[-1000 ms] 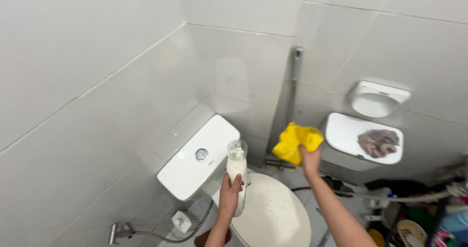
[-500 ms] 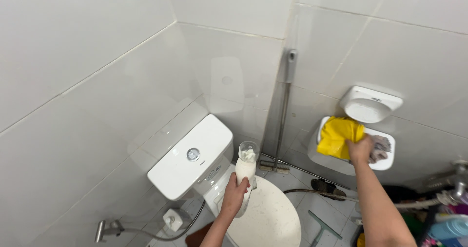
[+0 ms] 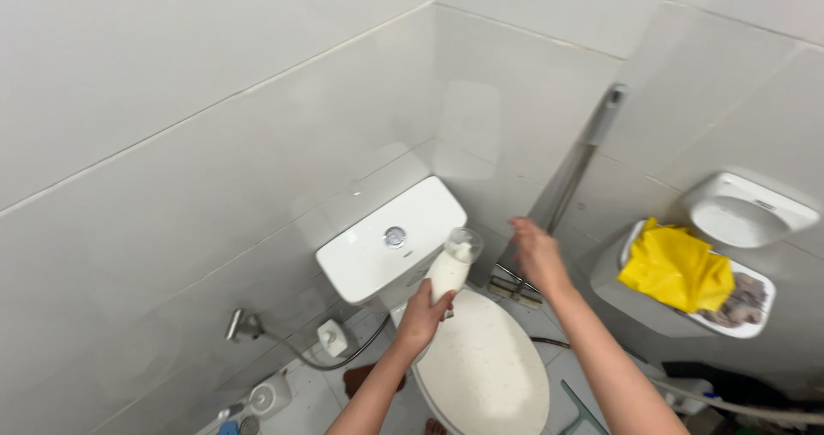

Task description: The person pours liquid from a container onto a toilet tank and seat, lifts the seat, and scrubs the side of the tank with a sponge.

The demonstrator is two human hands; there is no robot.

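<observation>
Left hand (image 3: 427, 312): fingers wrapped round the lower body of the bottle (image 3: 451, 269), gripping it.
Right hand (image 3: 534, 251): empty, fingers loosely spread in the air just right of the bottle top, touching nothing.
Bottle: white, with a clear cap (image 3: 463, 244); held above the gap between the tank (image 3: 388, 244) and the closed lid (image 3: 482, 366).
Axis: long axis nearly upright, leaning up and to the right; cap end uppermost, base hidden in the left palm.
Cap: appears closed, though the view is too small to be sure.
Technique: judged best done with the left grip kept low and firm while the right fingers meet the cap squarely from above, the bottle kept upright so nothing spills on the lid.
Cloth (image 3: 675, 266): yellow, lying on the wall-mounted tray (image 3: 646, 309) at right, well apart from both hands, beside a grey rag (image 3: 742, 300).
Surroundings: white tiled walls; a hose sprayer (image 3: 243, 323) low at left.
</observation>
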